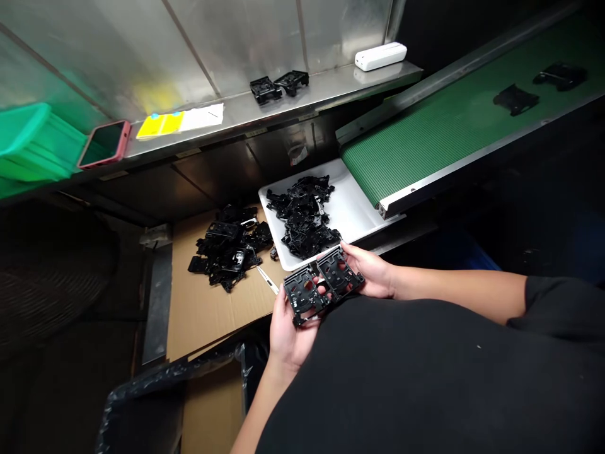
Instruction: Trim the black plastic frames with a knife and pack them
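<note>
The green belt (pixel 439 135) ends over the right side of the white tray (pixel 352 208), presumably so parts (pixel 516 99) drop into it, while cardboard (pixel 189 328) left of the tray likely gives a loose pile (pixel 229 246) its own spot. Just in front of the tray, the left hand (pixel 287 331) and right hand (pixel 372 270) are half-closed, thumbs and fingers gripping two black frames (pixel 300 295) side by side, faces tilted up, probably for an easy view.

A metal wall (pixel 258 38) rises behind a narrow shelf (pixel 331 87).
</note>
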`<state>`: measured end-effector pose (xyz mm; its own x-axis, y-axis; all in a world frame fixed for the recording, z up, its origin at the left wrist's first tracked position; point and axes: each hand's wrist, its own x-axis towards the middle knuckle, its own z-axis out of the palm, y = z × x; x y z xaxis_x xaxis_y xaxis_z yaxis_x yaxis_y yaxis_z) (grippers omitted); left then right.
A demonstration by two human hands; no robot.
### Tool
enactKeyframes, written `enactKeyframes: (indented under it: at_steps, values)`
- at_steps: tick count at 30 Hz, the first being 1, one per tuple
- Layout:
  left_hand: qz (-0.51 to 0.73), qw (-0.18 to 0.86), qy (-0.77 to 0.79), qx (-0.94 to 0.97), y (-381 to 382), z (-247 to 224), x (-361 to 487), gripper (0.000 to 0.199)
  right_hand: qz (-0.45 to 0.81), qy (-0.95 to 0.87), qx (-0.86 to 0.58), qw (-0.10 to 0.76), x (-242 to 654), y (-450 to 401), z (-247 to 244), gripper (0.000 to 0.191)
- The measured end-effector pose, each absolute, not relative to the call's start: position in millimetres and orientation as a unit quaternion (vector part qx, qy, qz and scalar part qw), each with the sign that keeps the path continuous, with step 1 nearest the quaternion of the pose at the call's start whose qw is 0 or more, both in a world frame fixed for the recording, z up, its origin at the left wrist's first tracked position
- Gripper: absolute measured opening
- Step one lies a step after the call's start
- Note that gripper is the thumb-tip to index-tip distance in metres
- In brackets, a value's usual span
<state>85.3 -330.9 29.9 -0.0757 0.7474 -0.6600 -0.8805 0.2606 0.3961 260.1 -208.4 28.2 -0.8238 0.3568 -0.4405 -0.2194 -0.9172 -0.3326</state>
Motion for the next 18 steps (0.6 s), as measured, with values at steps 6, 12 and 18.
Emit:
enactKeyframes:
  at_steps: [6, 12, 18]
  values:
    - [0.6, 0.681, 0.414, -0.074, -309.3, 31.2, 104.9, 0.043, 0.948, -0.131, -0.245, 0.159, 281.4, -186.1, 29.9, 0.057]
    - [0.607, 0.675, 0.411, -0.077, -289.1, 35.0, 129.0, 0.044, 0.945, -0.134, -0.25, 0.161, 305.0, -166.4, 30.8, 0.055]
    - [0.623, 0.66, 0.411, -0.084, -276.4, 36.0, 152.0, 0.046, 0.943, -0.137, -0.259, 0.16, 326.4, -151.4, 27.9, 0.051]
